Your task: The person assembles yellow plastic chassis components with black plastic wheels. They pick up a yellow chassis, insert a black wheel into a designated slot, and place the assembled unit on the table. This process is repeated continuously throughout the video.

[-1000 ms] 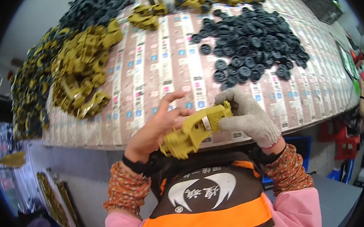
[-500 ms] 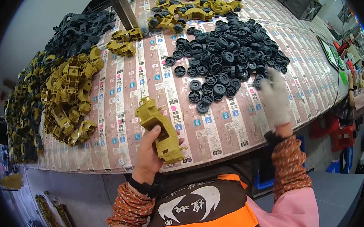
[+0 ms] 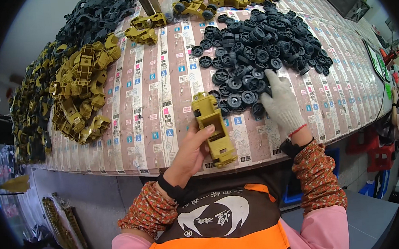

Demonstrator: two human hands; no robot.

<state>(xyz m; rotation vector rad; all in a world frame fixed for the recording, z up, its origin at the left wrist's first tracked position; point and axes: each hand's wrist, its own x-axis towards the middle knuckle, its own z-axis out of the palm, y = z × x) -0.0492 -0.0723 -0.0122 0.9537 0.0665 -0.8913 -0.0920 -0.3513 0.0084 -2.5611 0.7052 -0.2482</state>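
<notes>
Left hand (image 3: 190, 150) curled short of the wheel pile (image 3: 259, 53); gloved right hand (image 3: 281, 102) at its near edge, grip unclear.

On the table (image 3: 144, 96), wheels (image 3: 260, 54) lie right of shells (image 3: 84, 70)

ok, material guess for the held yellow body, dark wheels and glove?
Yellow body: likely moulded plastic, slight sheen, thin walls.
Dark wheels: probably plastic, low sheen, moulded spokes; rubber treads can't be ruled out.
Glove: looks like knit fabric, matte, soft, red-edged cuff; fibre unclear.

an assembly workshop; black wheels (image 3: 261, 53) and yellow car bodies (image 3: 83, 70) heaped on a worktable (image 3: 154, 104)
</notes>
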